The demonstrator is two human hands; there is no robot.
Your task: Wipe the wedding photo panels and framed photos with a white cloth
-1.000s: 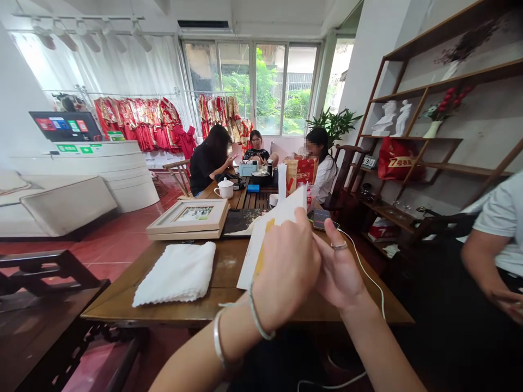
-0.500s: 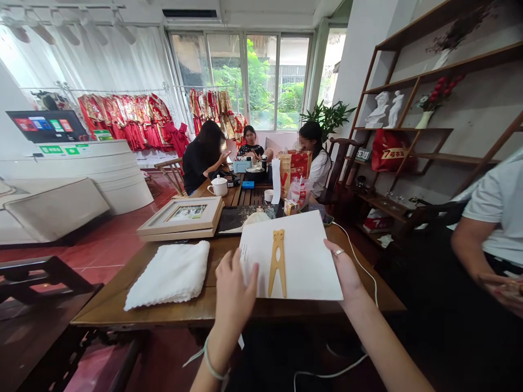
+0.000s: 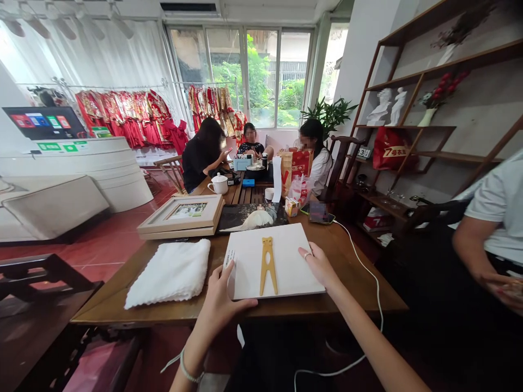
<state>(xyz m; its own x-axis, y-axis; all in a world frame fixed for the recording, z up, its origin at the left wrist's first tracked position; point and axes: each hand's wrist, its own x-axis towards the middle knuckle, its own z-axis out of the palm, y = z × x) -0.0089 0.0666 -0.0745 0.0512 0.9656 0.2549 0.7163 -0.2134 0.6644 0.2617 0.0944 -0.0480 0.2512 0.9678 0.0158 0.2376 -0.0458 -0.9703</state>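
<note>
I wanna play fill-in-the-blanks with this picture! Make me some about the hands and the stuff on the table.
1. The yellow piece has ____ long legs.
2. It lies on a flat board whose colour is ____.
3. The folded cloth is to the ____ of the board.
4. The ring is on the person's ____ hand.

Missing words: two; white; left; right.
</note>
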